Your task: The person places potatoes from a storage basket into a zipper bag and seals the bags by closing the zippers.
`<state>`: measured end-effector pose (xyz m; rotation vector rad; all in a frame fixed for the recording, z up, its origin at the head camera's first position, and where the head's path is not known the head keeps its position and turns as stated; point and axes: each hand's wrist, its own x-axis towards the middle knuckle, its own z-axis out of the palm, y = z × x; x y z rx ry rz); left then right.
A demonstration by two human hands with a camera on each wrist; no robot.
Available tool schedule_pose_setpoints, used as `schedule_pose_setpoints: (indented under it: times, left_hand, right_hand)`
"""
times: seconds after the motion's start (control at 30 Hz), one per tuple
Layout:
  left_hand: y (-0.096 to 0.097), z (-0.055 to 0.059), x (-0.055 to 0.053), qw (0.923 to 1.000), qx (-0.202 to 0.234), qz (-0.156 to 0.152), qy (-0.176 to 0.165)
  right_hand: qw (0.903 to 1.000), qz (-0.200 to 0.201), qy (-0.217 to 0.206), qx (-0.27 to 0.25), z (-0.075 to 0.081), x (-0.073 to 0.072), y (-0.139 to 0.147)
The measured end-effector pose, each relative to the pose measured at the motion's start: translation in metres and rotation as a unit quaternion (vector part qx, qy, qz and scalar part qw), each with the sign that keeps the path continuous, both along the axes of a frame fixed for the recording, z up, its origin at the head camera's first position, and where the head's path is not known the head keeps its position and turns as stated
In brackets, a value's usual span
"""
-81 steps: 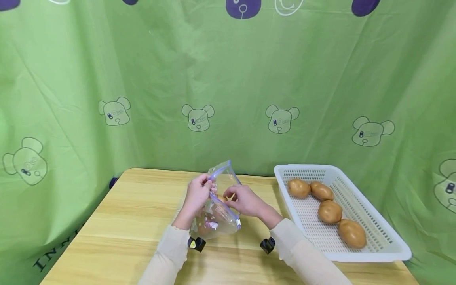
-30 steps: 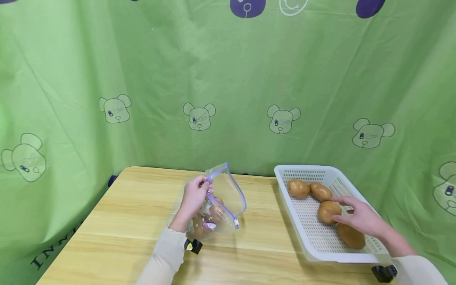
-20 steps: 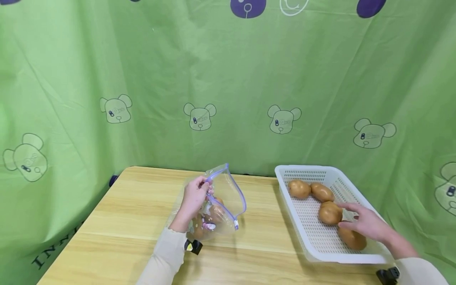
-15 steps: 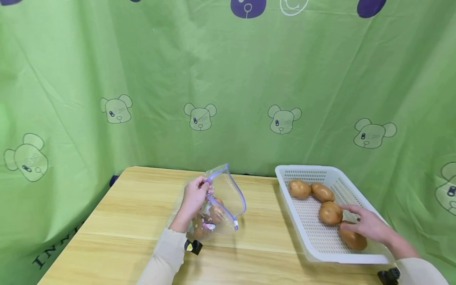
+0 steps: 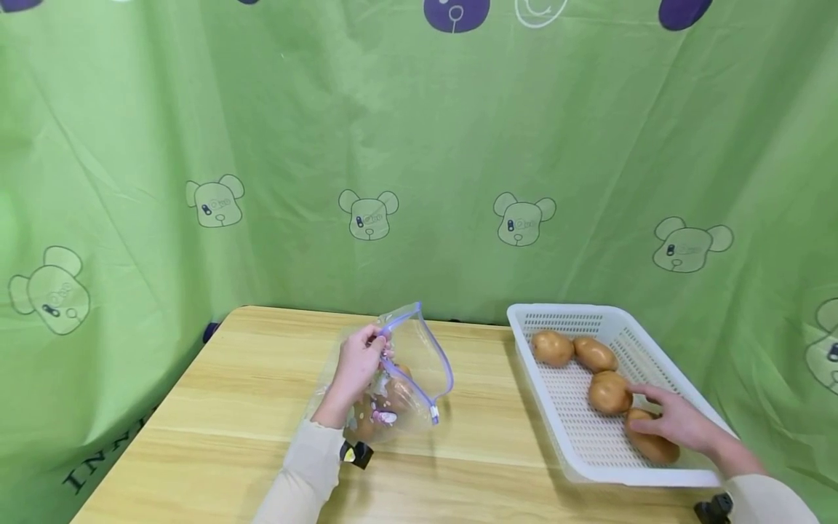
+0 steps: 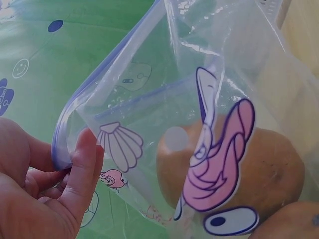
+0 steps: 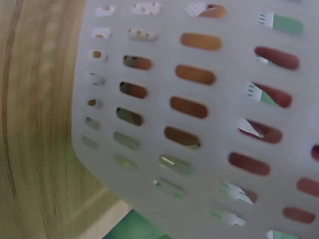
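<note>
My left hand (image 5: 358,358) pinches the purple zip edge of a clear zip bag (image 5: 428,364) near the table's middle. In the left wrist view, the bag's mouth gapes beside the thumb and fingers. Brown potatoes (image 6: 279,159) lie inside the bag, behind its printed pink pattern. At the right, my right hand (image 5: 681,421) reaches into a white slotted basket (image 5: 553,444). Its thumb lies over the nearest potato (image 5: 657,445), and the forefinger extends toward the round potato (image 5: 609,393). The other fingers are hidden. The basket wall (image 7: 149,149) blocks most of the right wrist view.
Two more potatoes, one at the left (image 5: 553,348) and one beside it (image 5: 596,354), lie at the basket's far end. The wooden table (image 5: 229,393) carries bag and basket. A green printed curtain (image 5: 432,131) hangs behind its back edge.
My right hand has left the bag's mouth and moved right into the basket, then shifted from the round potato to the nearest one. The left hand keeps holding the bag's edge.
</note>
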<state>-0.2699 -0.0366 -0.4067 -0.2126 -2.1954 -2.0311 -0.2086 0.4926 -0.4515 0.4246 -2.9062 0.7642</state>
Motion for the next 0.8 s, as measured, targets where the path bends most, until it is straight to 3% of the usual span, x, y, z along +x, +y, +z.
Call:
schedule_pose_setpoints:
  times: [0.8]
  left_hand:
    - [-0.0016, -0.0006, -0.0004, 1.0, -0.004, 0.0, 0.004]
  right_hand:
    - [0.9959, 0.014, -0.089, -0.012, -0.0034, 0.0037, 0.0024]
